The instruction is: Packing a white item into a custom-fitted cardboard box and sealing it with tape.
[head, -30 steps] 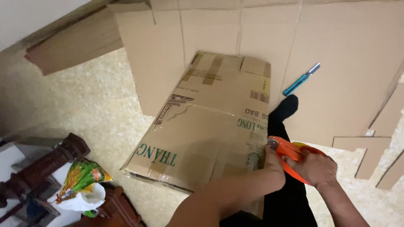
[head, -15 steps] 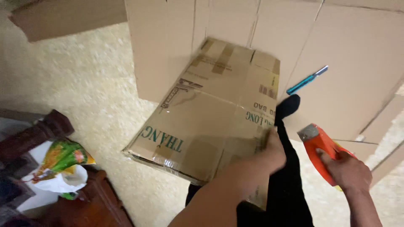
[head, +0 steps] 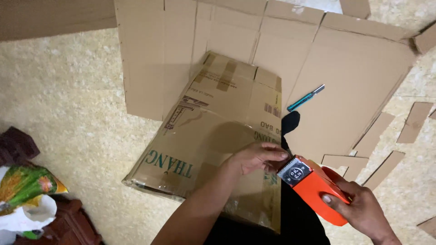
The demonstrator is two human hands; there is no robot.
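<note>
Gripping an orange tape dispenser (head: 318, 190), right hand (head: 361, 211); left hand (head: 256, 156) pinches its tape over speckled floor (head: 68, 104).

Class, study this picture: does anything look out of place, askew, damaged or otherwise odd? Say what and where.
A teal utility knife lies loose on the flattened cardboard sheet, its blade end seemingly out. Cardboard offcuts are scattered on the floor at right. The folded box lies askew to the sheet beneath.

Head view, steeply downward (one camera only), close over hands, floor
</note>
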